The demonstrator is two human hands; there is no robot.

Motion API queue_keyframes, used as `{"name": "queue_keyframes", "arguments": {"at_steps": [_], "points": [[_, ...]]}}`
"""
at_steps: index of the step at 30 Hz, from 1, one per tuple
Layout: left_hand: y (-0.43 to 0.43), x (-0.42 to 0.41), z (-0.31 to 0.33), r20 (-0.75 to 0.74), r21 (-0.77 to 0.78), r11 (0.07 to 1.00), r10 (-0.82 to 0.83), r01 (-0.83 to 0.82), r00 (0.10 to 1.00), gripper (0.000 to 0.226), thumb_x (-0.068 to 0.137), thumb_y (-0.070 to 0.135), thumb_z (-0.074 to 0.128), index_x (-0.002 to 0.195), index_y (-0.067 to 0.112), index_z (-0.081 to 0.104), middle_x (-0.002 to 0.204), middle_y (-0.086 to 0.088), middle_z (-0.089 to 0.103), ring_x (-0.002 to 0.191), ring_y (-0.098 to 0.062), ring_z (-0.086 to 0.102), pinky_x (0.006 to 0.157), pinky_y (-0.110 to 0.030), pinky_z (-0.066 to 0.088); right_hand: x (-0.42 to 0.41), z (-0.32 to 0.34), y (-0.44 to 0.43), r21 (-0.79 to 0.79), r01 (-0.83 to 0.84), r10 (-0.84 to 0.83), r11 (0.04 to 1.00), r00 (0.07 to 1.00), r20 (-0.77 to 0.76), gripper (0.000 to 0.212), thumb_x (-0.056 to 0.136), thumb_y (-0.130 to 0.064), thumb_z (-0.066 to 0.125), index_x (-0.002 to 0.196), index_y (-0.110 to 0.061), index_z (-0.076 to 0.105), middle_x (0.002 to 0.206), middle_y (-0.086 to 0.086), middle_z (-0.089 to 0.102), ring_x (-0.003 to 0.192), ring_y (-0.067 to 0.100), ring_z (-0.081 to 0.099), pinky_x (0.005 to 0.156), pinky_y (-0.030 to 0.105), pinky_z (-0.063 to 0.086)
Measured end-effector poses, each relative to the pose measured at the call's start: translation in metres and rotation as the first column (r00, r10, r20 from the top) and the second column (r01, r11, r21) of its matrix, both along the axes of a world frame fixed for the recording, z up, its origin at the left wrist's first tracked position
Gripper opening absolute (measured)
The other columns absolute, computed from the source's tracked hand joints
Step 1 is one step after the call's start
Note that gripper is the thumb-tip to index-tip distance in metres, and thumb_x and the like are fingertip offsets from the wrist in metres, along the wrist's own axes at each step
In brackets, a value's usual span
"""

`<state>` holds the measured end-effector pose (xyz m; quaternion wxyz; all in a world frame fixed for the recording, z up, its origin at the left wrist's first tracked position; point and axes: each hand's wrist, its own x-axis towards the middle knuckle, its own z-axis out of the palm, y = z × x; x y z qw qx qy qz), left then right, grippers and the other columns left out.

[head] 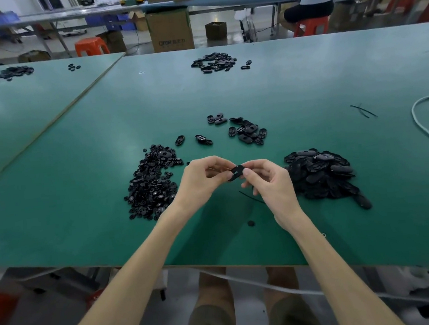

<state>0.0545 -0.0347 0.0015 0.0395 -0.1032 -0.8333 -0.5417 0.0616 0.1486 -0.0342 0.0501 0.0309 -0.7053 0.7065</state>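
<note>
**Figure.** Assembly of small black plastic parts on a green tabletop (82, 214), seen from the head camera.

- **Left:** a heap of small inserts (152, 184) lies just beside the left hand (199, 179). The thumb and fingers of this hand pinch one end of a black oval part (236, 172), which is held above the tabletop between the two heaps.
- **Centre:** the right hand (270, 180) pinches the other end of the same part, with the thumb on its upper face. The fingers cover much of the part, so it cannot be told whether an insert is already seated in it.
- **Right:** a heap of oval shells (319, 173) lies near the right hand.
- **Beyond the hands:** a loose cluster of ovals (247, 131) lies apart from both heaps. These are judged to be finished pieces.
- **Below the hands:** a single small piece (251, 223) and a thin black strand (251, 198) lie on the tabletop.

**Judged progress:** early. The cluster is small beside the two large supply heaps, so most of the work lies ahead. The part in hand is judged to be at the fitting step and is not yet set down.
</note>
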Motion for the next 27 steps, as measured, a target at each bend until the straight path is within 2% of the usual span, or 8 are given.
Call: {"name": "queue_keyframes", "arguments": {"at_steps": [4,6,8,12,17,23,25,27], "points": [[-0.005,0.003,0.003,-0.008,-0.076,0.997,0.014,-0.015,1.0,0.015,0.092,0.007,0.075,0.102,0.016,0.078,0.096,0.005,0.078,0.092,-0.013,0.073,0.09,-0.026,0.056,0.0,0.0,-0.001,-0.018,0.017,-0.016,1.0,1.0,0.008,0.003,0.096,-0.011,0.073,0.098,-0.013,0.073,0.088,0.003,0.079,0.076,0.015,0.075,0.058,0.021,0.051],[-0.015,0.0,0.007,-0.06,-0.215,0.97,0.103,-0.114,0.993,0.016,0.094,0.009,0.073,0.105,0.02,0.077,0.1,0.011,0.075,0.092,-0.006,0.068,0.084,-0.017,0.051,0.0,0.0,-0.001,-0.046,0.042,-0.042,0.998,0.999,0.012,0.003,0.097,-0.01,0.072,0.098,-0.012,0.07,0.088,0.004,0.078,0.078,0.017,0.076,0.058,0.021,0.052],[-0.031,-0.003,0.012,-0.09,-0.327,0.915,0.218,-0.236,0.972,0.02,0.095,0.005,0.069,0.109,0.018,0.074,0.103,0.009,0.072,0.091,-0.004,0.064,0.081,-0.011,0.047,-0.001,0.0,0.0,-0.059,0.064,-0.063,0.996,0.998,0.016,0.003,0.098,-0.011,0.071,0.099,-0.012,0.069,0.088,0.0,0.077,0.079,0.016,0.076,0.059,0.021,0.053],[-0.054,-0.008,0.016,-0.042,-0.549,0.787,0.311,-0.282,0.95,0.014,0.097,0.008,0.068,0.109,0.013,0.071,0.101,0.001,0.069,0.091,-0.017,0.063,0.091,-0.034,0.053,-0.001,-0.001,0.001,-0.055,0.076,-0.074,0.996,0.997,0.027,0.002,0.099,-0.011,0.069,0.1,-0.012,0.067,0.084,-0.004,0.076,0.079,0.014,0.076,0.06,0.02,0.053],[-0.051,-0.008,0.013,0.028,-0.647,0.743,0.25,-0.173,0.968,0.005,0.093,0.014,0.075,0.097,0.015,0.073,0.091,0.004,0.067,0.089,-0.018,0.064,0.091,-0.037,0.052,-0.001,0.0,0.0,-0.057,0.082,-0.08,0.995,0.996,0.03,0.002,0.1,-0.011,0.069,0.1,-0.012,0.067,0.087,-0.002,0.076,0.08,0.016,0.076,0.061,0.021,0.054],[-0.046,-0.012,0.008,0.01,-0.703,0.694,0.233,-0.159,0.972,0.006,0.095,0.014,0.072,0.096,0.015,0.066,0.093,0.004,0.061,0.094,-0.022,0.06,0.098,-0.044,0.046,-0.001,0.0,0.0,-0.055,0.085,-0.084,0.995,0.996,0.032,0.003,0.099,-0.009,0.068,0.1,-0.012,0.067,0.084,-0.002,0.076,0.076,0.014,0.075,0.06,0.021,0.053],[-0.044,-0.01,0.007,0.024,-0.625,0.763,0.229,-0.164,0.973,0.006,0.097,0.014,0.069,0.095,0.016,0.064,0.093,0.003,0.063,0.09,-0.02,0.061,0.087,-0.035,0.048,-0.001,0.0,0.001,-0.062,0.085,-0.083,0.994,0.996,0.034,0.003,0.1,-0.009,0.068,0.099,-0.012,0.067,0.084,-0.002,0.077,0.075,0.015,0.075,0.059,0.022,0.053],[-0.039,-0.007,0.008,0.084,-0.452,0.878,0.215,-0.155,0.973,0.009,0.098,0.015,0.07,0.092,0.017,0.063,0.09,0.003,0.066,0.081,-0.011,0.062,0.073,-0.022,0.045,-0.001,0.0,0.0,-0.07,0.084,-0.082,0.994,0.996,0.034,0.004,0.1,-0.009,0.068,0.099,-0.013,0.066,0.086,-0.001,0.078,0.074,0.015,0.075,0.059,0.022,0.053]]}}
